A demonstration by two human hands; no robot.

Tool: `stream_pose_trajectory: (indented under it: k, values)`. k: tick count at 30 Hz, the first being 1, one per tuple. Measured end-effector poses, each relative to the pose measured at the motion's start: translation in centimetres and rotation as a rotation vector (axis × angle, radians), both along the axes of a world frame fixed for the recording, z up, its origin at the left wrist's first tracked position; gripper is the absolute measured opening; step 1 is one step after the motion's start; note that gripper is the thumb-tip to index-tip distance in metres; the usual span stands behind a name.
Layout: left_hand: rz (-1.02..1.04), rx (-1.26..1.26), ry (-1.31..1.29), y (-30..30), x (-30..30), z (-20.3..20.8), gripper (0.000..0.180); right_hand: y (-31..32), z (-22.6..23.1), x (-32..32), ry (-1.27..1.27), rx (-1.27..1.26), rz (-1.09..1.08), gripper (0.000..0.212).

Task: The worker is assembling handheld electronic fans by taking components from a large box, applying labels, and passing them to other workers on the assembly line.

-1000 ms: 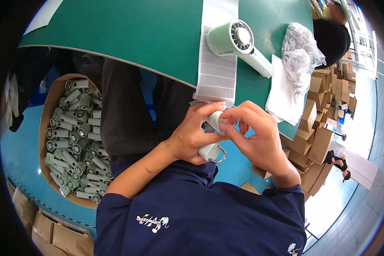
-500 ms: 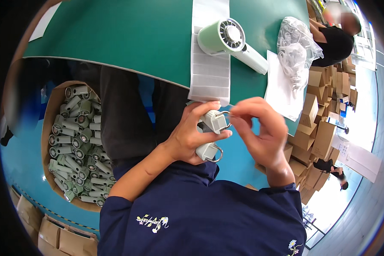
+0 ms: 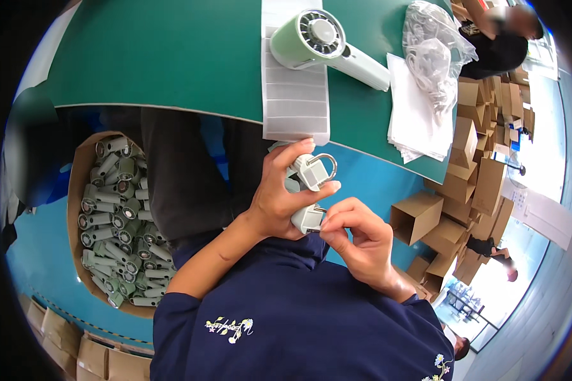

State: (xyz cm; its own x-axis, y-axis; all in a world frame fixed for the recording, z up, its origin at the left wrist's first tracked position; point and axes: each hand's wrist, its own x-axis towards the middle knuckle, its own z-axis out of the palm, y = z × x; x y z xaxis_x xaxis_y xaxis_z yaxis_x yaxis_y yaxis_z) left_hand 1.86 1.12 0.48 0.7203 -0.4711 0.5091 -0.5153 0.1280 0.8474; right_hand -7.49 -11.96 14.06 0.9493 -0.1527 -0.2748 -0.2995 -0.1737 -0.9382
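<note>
My left hand [image 3: 270, 203] is closed around two pale grey-green handheld fans, their handle ends facing right and their other parts mostly hidden by the hand. The upper handle end [image 3: 311, 174] carries a curved metal loop [image 3: 332, 164] that stands free. At the lower handle end [image 3: 307, 220], the thumb and forefinger of my right hand [image 3: 362, 240] are pinched on a similar metal loop, which they mostly cover. Just beyond my left fingertips hangs a strip of pale labels [image 3: 295, 108] at the table edge. A green-and-white handheld fan [image 3: 311, 38] lies across that strip.
The green table [image 3: 171, 57] bears white papers [image 3: 419, 120] and a clear bag of white cables [image 3: 435, 57]. A carton [image 3: 79, 197] full of handheld fans stands on the floor at left. Cardboard boxes [image 3: 416, 216] are piled at right, near another person [image 3: 496, 51].
My right hand has moved down from the upper fan's metal loop to the lower one's. The left hand keeps its hold, and the view has shifted slightly.
</note>
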Motion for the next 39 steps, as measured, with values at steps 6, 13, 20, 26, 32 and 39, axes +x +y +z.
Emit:
stream_pose_trajectory:
  k: [6,13,20,26,32,39]
  values:
    - [0.01,-0.008,-0.017,-0.4,-0.2,-0.2,0.056,0.6,0.0,0.7,-0.029,-0.152,-0.001,0.016]
    - [0.01,0.012,-0.01,-0.2,-0.2,-0.1,0.054,0.6,-0.3,1.0,-0.016,-0.183,0.034,0.015]
    - [0.019,0.012,-0.021,-0.1,-0.1,-0.2,0.053,1.2,-0.8,0.8,-0.091,-0.223,0.005,0.016]
    - [0.017,0.014,-0.029,-0.2,-0.1,-0.3,0.054,1.4,-1.3,0.4,-0.131,-0.274,-0.022,0.016]
    - [0.008,0.021,-0.039,-0.3,0.0,-0.4,0.056,1.5,-1.6,0.2,-0.143,-0.285,-0.033,0.017]
    - [0.008,0.023,-0.027,-0.1,0.0,-0.4,0.057,1.8,-1.7,0.3,-0.177,-0.322,-0.029,0.016]
